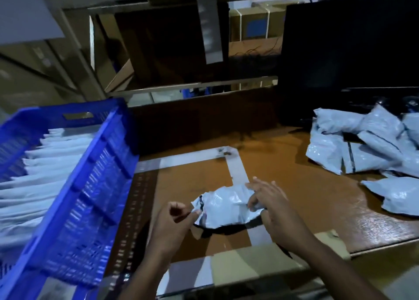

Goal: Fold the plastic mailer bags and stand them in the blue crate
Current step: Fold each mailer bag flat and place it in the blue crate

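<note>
Two hands: both on one crumpled mailer bag [226,205] lying on the brown table [306,186].
Left hand [173,222]: pinches its left edge.
Right hand [269,204]: fingers curled over the right end, probably gripping.
Blue crate [90,186]: left, folded bags [40,177] standing inside.
Loose bags [367,147]: piled right.
</note>
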Tool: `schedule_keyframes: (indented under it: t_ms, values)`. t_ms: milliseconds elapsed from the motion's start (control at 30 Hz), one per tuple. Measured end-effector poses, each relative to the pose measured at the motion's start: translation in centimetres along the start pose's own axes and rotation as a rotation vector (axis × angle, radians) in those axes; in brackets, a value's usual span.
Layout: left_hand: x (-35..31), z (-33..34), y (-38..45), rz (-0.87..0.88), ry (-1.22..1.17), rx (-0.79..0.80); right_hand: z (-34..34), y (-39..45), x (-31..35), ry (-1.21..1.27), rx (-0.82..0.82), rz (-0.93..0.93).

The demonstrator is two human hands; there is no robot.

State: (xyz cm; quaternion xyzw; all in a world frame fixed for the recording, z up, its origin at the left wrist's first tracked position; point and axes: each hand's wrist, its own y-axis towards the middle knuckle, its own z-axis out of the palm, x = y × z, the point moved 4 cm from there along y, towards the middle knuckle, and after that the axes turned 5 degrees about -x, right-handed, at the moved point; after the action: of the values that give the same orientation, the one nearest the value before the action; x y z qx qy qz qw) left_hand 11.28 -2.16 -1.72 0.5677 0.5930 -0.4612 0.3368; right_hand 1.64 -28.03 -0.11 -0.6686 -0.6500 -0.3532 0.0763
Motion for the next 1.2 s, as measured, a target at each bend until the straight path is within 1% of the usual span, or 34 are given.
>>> schedule_keyframes:
  t_ms: [67,100,133,167,200,267,300,367,433,500,567,667,700,800,833,867,967,1033,1067,1100,1200]
  values:
    - [-1.1,-1.1,-0.6,0.221,0.174,-0.142,-0.4,0.3,1.0,-0.079,-0.069,0.019]
    - [-2.3,-1.2,-1.1,0.362,0.250,-0.194,-0.4,0.3,1.6,-0.137,-0.087,0.003]
    - [-3.4,-0.9,-1.7,0.497,0.303,-0.211,-0.1,0.2,2.3,-0.205,-0.090,-0.034]
    - [-4.4,-0.2,-2.4,0.603,0.351,-0.175,0.5,0.0,2.9,-0.268,-0.074,-0.070]
    - [-5.2,1.0,-2.9,0.668,0.382,-0.100,1.3,-0.2,3.1,-0.321,-0.044,-0.096]
    - [-4.8,4.0,-2.9,0.737,0.493,0.097,3.4,-0.3,2.4,-0.428,0.034,-0.110]
    - [-4.1,5.3,-2.6,0.767,0.581,0.172,4.2,-0.3,1.8,-0.478,0.073,-0.108]
    - [-2.4,6.9,-2.1,0.864,0.783,0.252,5.4,-0.6,0.7,-0.537,0.127,-0.112]
    - [-0.6,7.1,-2.2,0.869,0.923,0.297,5.9,-1.8,0.4,-0.561,0.161,-0.131]
    - [0.8,6.7,-2.6,0.881,0.965,0.327,6.1,-3.2,0.7,-0.571,0.192,-0.132]
    - [1.6,6.7,-2.4,0.889,0.978,0.326,6.0,-3.0,0.7,-0.584,0.202,-0.098]
    - [1.1,6.8,-1.1,0.804,0.968,0.348,5.5,-1.4,0.5,-0.592,0.220,-0.035]
    - [1.1,6.9,-0.9,0.791,0.953,0.347,5.5,-1.4,0.5,-0.579,0.244,-0.020]
    - [1.5,6.7,-2.2,0.766,0.931,0.413,5.6,-2.9,0.5,-0.482,0.318,0.007]
    - [1.8,6.7,-2.6,0.792,0.930,0.397,5.5,-3.2,0.7,-0.455,0.337,0.011]
    - [1.8,6.7,-2.7,0.779,0.919,0.410,5.4,-3.1,1.0,-0.425,0.336,0.016]
    - [-0.3,6.1,-2.1,0.724,0.825,0.319,4.3,-1.1,1.6,-0.334,0.311,0.100]
    - [-3.2,5.3,-1.2,0.719,0.766,0.185,3.1,0.9,2.4,-0.315,0.178,0.122]
    - [-4.1,5.1,-0.6,0.703,0.759,0.142,2.6,1.7,2.8,-0.327,0.113,0.110]
    - [-4.7,5.1,0.1,0.682,0.782,0.140,2.8,2.3,2.8,-0.332,0.101,0.107]
    - [-3.2,6.1,2.1,0.647,1.025,0.240,5.2,2.7,2.0,-0.374,0.254,0.120]
